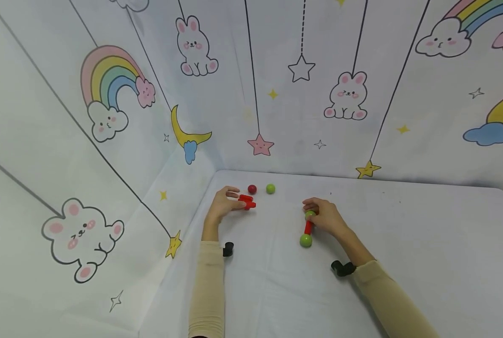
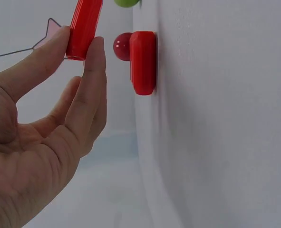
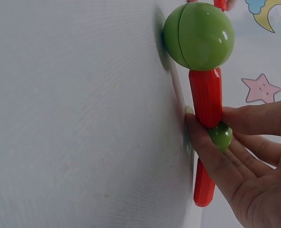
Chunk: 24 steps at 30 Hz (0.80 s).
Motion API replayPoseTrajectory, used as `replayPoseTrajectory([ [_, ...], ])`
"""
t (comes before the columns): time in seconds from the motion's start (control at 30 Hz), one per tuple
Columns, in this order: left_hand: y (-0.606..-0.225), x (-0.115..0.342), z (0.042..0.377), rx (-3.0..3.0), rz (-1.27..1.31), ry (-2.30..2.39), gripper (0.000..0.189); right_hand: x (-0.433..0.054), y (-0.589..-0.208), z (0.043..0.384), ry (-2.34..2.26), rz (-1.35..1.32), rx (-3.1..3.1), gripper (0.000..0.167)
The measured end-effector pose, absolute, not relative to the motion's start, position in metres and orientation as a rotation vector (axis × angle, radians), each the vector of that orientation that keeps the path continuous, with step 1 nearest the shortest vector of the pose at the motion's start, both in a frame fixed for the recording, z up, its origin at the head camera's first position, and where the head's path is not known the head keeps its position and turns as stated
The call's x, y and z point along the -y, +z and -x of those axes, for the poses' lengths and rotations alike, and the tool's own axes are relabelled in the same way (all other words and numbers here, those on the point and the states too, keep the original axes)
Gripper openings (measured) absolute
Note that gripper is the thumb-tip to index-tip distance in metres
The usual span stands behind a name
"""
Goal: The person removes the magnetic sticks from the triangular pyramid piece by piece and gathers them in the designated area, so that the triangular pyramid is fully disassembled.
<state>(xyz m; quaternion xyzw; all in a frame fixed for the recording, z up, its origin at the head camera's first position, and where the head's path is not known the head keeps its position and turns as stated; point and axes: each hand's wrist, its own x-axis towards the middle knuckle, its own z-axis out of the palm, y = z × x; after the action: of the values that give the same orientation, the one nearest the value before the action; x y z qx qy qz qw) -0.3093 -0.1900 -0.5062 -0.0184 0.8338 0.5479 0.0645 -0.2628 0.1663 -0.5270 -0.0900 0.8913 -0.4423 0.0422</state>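
Between its thumb and fingertips my left hand (image 1: 224, 203) pinches a red ribbed rod (image 2: 84, 28), held above the table in the left wrist view. A second red rod (image 2: 143, 62) lies on the table just beyond those fingers. My right hand (image 1: 328, 217) grips a toy piece where a red rod (image 3: 207, 95) meets the far green ball (image 3: 220, 137). At the rod's near end is another green ball (image 1: 305, 240), close over the table. Past the right fingers, a further red rod (image 3: 204, 183) shows in the right wrist view, partly hidden by the hand.
A dark red ball (image 1: 252, 189) and a loose green ball (image 1: 270, 188) sit near the back of the white table (image 1: 424, 234), just past my left hand. White cloth walls (image 1: 234, 94) printed with cartoons rise at the back and left.
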Motion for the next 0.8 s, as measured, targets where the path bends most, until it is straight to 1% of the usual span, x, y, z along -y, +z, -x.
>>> replayPoseTrajectory([
  [0.4,-0.512,0.209,0.310,-2.501,0.154,1.654,0.072,-0.165,-0.528,0.263,-1.320,0.266,-2.742,0.043],
  [0.8,-0.523,0.206,0.315,-2.552,0.260,1.549,0.061,-0.167,-0.529,0.264,-1.321,0.281,-2.741,0.044],
])
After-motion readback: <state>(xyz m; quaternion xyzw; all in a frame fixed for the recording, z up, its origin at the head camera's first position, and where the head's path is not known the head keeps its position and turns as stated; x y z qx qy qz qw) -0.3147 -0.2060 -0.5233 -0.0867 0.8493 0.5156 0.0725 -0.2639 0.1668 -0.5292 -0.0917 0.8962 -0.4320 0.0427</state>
